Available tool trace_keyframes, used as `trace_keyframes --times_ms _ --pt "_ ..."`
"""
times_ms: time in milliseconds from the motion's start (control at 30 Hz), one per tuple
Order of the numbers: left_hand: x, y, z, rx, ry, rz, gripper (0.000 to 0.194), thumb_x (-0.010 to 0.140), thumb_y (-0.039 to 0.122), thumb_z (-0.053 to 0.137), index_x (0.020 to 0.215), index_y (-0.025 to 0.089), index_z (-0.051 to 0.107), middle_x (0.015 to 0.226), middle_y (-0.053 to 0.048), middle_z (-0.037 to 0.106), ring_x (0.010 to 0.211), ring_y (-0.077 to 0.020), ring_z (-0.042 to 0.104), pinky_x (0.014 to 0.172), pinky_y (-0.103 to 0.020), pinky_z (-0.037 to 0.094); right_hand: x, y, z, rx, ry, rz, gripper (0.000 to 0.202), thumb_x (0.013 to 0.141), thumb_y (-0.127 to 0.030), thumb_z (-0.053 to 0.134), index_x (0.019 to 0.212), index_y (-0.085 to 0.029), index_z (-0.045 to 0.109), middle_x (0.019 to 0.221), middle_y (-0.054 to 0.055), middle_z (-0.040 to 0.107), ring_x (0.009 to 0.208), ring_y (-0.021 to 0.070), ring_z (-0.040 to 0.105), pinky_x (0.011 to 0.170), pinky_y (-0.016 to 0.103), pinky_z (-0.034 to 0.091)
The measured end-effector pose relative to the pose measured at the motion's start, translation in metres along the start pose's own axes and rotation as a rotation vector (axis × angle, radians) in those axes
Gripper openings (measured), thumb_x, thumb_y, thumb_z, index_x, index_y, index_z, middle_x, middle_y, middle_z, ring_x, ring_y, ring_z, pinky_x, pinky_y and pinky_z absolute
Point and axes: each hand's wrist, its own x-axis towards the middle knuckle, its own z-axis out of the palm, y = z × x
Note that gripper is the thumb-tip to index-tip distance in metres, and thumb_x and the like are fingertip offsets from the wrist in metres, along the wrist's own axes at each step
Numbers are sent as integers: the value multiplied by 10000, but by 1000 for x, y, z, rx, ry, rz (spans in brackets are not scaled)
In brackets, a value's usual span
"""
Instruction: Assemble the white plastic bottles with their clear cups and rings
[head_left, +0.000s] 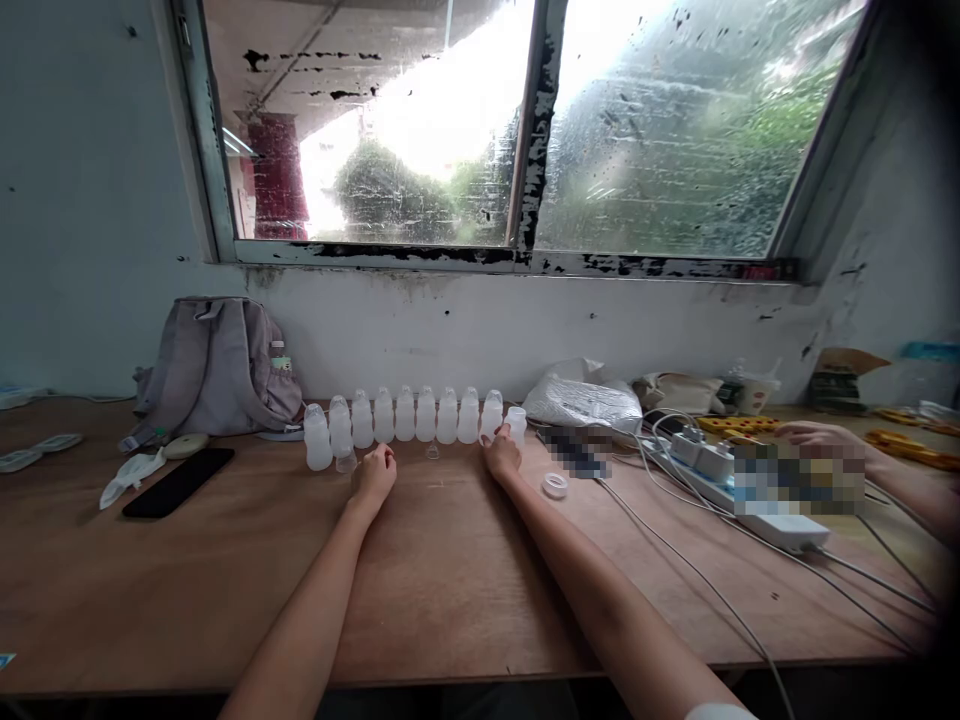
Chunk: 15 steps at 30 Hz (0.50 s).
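Observation:
A row of translucent white baby bottles (405, 415) stands upright along the back of the table, most with clear domed caps. At the row's right end, my right hand (502, 455) has its fingers around the lower part of a bottle (516, 424) without a domed cap; part of the grip is hidden. My left hand (373, 473) rests curled on the table in front of the row's left part, and its inside is hidden. Beside it lies a clear cap (346, 464). Another small clear piece (433, 452) lies before the middle bottles. A whitish ring (555, 486) lies right of my right hand.
A grey backpack (214, 370), a black phone (180, 482) and a white crumpled wrapper (131, 478) are at left. Rightward are a silvery plastic bag (585, 398), a white power strip (772, 520) with trailing cables, and another person's hand (825, 440). A window (525, 130) is above.

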Motion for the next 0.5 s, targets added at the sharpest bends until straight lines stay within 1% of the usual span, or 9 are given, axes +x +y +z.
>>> trace_keyframes --times_ms 67,133,233,300,400,500 --pt "-1 2 1 2 -7 10 158 763 197 414 808 207 566 798 -52 643 721 -184 588 565 -239 385 -3 -4 0 -8 -4 -22 350 805 -310 389 1079 -93 383 902 217 585 843 286 571 677 371 384" --pt "-1 3 2 4 -13 19 159 765 201 416 813 209 568 811 -51 644 719 -185 589 568 -242 388 -10 -11 4 -10 -22 -75 305 821 -295 360 1050 -101 419 897 205 591 827 264 575 674 350 386" --pt "-2 4 3 6 -22 32 159 765 202 422 820 208 571 815 -51 645 733 -184 591 590 -244 394 -24 -28 17 2 -91 -215 221 806 -306 404 936 -157 503 869 120 613 826 211 575 686 289 390" --pt "-2 5 4 8 -25 44 158 763 196 425 821 205 572 815 -51 645 744 -182 591 604 -244 396 -33 -40 28 13 -128 -296 210 776 -322 459 903 -170 526 910 92 607 873 190 559 716 258 385" --pt "-3 6 4 8 -23 61 162 762 181 420 822 210 568 816 -49 643 754 -177 590 616 -244 398 -41 -56 41 11 -148 -333 211 761 -300 476 883 -143 546 920 115 597 899 204 545 729 268 384" --pt "-5 8 3 -3 -18 75 164 765 187 417 830 214 565 828 -47 639 758 -177 587 618 -243 398 -45 -64 42 4 -142 -349 214 784 -292 434 870 -137 553 909 124 593 879 208 546 716 278 387"
